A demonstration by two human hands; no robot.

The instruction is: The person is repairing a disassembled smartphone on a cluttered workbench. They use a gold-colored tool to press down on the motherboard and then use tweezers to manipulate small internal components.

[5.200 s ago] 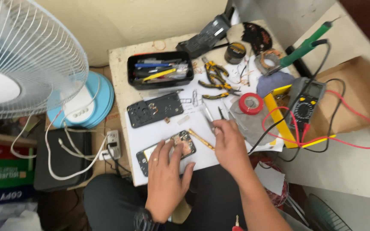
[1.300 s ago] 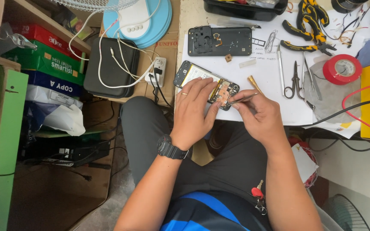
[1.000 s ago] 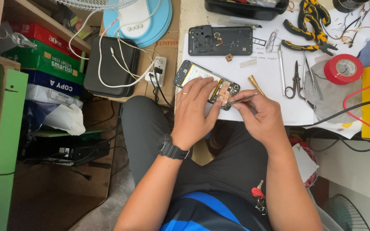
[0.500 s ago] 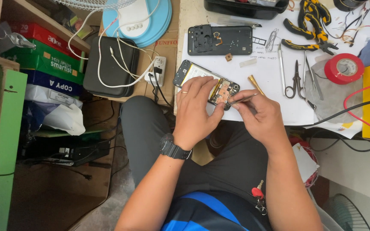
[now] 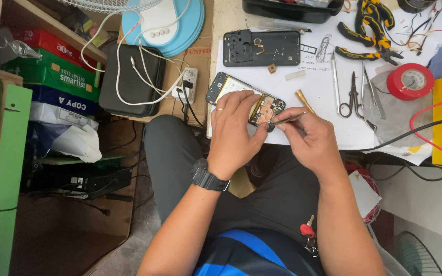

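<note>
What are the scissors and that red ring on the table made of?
The scissors look like bare metal: thin, grey and a bit shiny. The red ring looks like a roll of plastic tape, smooth and glossy, wound around a pale core, probably card or plastic. Both lie right of the right hand.

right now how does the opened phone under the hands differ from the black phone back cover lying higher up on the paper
The opened phone is held by the left hand, with the right hand putting tweezers to it; the black back cover lies untouched. The phone lies at an angle; the cover lies level across the paper. The phone shows its battery and circuit boards; the cover looks like a mostly bare shell. Both rest on the white paper.
</note>
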